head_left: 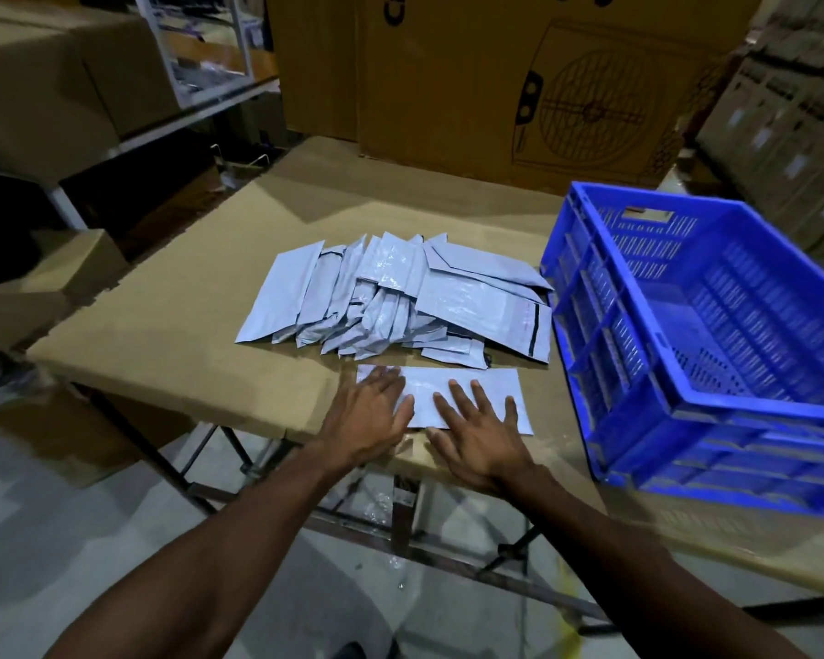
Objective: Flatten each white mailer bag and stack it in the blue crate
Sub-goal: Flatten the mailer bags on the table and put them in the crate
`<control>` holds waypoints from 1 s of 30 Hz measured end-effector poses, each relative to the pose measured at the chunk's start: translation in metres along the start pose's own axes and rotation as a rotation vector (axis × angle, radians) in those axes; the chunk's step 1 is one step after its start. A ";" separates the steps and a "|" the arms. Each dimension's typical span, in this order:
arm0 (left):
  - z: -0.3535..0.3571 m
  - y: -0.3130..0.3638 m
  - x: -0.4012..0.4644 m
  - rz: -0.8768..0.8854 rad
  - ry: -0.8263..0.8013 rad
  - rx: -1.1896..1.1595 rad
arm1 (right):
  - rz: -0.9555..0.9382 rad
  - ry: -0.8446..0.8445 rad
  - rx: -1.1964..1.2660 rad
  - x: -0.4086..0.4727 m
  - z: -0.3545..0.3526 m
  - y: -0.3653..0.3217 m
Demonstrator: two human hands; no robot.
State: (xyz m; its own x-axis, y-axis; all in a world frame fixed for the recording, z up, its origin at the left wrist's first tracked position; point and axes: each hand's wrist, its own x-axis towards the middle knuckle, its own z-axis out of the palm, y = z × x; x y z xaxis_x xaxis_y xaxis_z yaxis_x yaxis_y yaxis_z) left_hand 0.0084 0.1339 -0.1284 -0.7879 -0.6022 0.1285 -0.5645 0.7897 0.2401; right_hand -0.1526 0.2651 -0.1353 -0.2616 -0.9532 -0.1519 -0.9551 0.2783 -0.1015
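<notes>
Left hand (369, 413): grip spread, fingers straight, palm down on the left end of a single white mailer bag (467, 387); fingertips blurred.
Right hand (479, 432): grip spread too, fingers fanned flat on the right half of the same bag, heel of the palm past its near edge.
Mailer under the hands: lies flat and lengthwise across the bench (172, 325), right at the bench's near edge; its right end juts out beyond the right fingers.
Pile (400, 297): loose heap of more white mailers just beyond both hands, overlapping and partly creased; its near fringe almost meets the pressed bag.
Blue crate (714, 335): right of the right hand, near but apart from the bag; its left wall sits just beside the pile's right edge; interior shows no bags.
Open room: bare bench surface left of the left hand and beyond the pile.
Beyond: large cardboard box (519, 83) stands at the bench's far edge.
</notes>
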 end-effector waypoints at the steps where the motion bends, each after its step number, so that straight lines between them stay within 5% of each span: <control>1: 0.002 0.009 0.004 0.020 0.010 -0.033 | 0.023 0.034 0.003 -0.001 -0.002 -0.008; 6: 0.025 0.030 0.010 0.031 -0.079 -0.234 | 0.059 0.206 0.102 0.014 -0.014 -0.025; 11: 0.038 0.025 0.011 -0.028 -0.105 -0.085 | -0.071 0.126 0.252 0.026 -0.001 -0.016; 15: 0.037 0.025 0.012 -0.021 -0.147 0.060 | -0.061 0.166 0.110 0.019 0.013 -0.002; 30: 0.021 -0.012 -0.003 -0.138 -0.210 0.171 | 0.208 -0.008 0.085 0.006 0.005 0.034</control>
State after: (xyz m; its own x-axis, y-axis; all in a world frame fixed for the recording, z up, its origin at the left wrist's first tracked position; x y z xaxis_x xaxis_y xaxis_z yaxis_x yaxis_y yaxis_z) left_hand 0.0118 0.1287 -0.1512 -0.7242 -0.6823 -0.1000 -0.6893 0.7207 0.0739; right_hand -0.1858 0.2693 -0.1444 -0.4504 -0.8732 -0.1864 -0.8654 0.4783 -0.1495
